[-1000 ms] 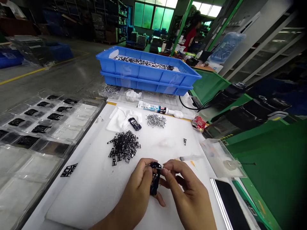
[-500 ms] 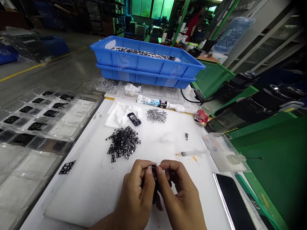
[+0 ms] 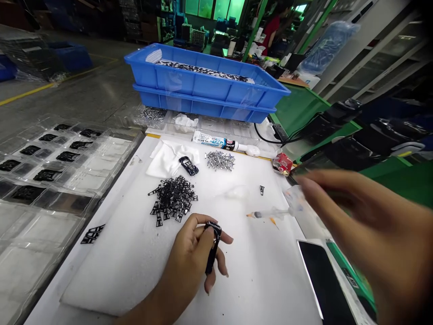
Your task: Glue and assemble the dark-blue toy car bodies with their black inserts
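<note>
My left hand (image 3: 189,257) is closed on a glossy black toy car body (image 3: 214,247), pinched between thumb and fingers above the white foam sheet. My right hand (image 3: 365,230) is off to the right, smeared by motion, over the clear plastic box (image 3: 297,195); whether its fingers hold anything is unclear. A syringe (image 3: 270,213) with an orange tip lies between the hands, a loose orange needle tip (image 3: 273,221) beside it. Beyond my left hand is a pile of small black plastic frames (image 3: 174,196). One single black frame (image 3: 261,190) lies apart on the right.
Another dark car body (image 3: 188,165) rests by a white cloth (image 3: 165,160). Small silvery parts (image 3: 219,160) and a glue tube (image 3: 214,141) lie farther back, before stacked blue bins (image 3: 206,85). Clear trays (image 3: 64,158) stand left; a phone (image 3: 324,280) lies right.
My right hand has left the toy car body and swung right, toward the clear box. My left hand still holds the car body, now tilted and more exposed.
</note>
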`<state>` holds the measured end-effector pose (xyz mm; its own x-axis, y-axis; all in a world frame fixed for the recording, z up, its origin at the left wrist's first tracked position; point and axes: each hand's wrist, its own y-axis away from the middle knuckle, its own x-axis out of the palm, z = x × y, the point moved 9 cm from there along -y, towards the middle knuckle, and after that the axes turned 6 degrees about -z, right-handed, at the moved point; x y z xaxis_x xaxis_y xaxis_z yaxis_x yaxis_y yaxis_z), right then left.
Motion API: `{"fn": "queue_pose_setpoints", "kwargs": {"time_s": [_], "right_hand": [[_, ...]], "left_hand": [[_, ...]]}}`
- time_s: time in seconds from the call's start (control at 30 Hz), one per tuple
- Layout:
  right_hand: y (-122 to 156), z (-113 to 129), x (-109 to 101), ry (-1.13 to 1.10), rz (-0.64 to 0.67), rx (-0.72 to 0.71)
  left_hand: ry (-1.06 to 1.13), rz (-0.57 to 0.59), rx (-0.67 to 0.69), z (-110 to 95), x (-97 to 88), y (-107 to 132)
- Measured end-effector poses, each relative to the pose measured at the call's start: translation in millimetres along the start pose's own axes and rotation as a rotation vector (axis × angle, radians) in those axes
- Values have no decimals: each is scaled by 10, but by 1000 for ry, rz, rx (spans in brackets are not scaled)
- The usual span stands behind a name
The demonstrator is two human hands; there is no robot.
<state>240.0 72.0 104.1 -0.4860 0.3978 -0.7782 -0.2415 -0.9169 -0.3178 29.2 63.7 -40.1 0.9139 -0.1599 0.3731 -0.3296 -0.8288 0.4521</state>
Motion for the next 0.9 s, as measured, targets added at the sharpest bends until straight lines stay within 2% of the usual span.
{"fn": "queue_pose_setpoints", "kwargs": {"time_s": [0.03, 0.07, 0.13, 0.2, 0.27, 0.33, 0.4, 0.53, 0.6, 0.77, 0.9], "right_hand": [[-208, -43, 73, 67, 56, -53], [-383, -81, 240, 77, 161, -97], [-577, -96, 694, 60, 413, -208], [-613, -72, 1068, 54, 564, -308], [-576, -58, 1268, 72, 603, -371], [-526, -82, 1287, 96, 570, -389], [-501, -140, 1166, 110, 505, -367], [-529, -267, 826, 120, 383, -232], [-536, -296, 789, 123, 395, -159], [-553, -402, 1083, 168, 526, 78], [-587, -518, 1307, 146, 538, 316]], "left_hand": [[-9, 15, -3, -6, 11, 2], [-18, 22, -7, -14, 18, 4], [-29, 31, -20, -26, 29, 7], [-34, 45, -32, -38, 44, 9], [-46, 54, -32, -45, 48, 11], [-57, 52, -29, -43, 36, 13], [-64, 43, -32, -28, 16, 17], [-72, 25, -37, -4, -11, 22], [-82, 23, -36, 0, -12, 21], [-109, 26, -9, -11, -2, 7], [-104, 44, 23, -9, 19, -9]]}}
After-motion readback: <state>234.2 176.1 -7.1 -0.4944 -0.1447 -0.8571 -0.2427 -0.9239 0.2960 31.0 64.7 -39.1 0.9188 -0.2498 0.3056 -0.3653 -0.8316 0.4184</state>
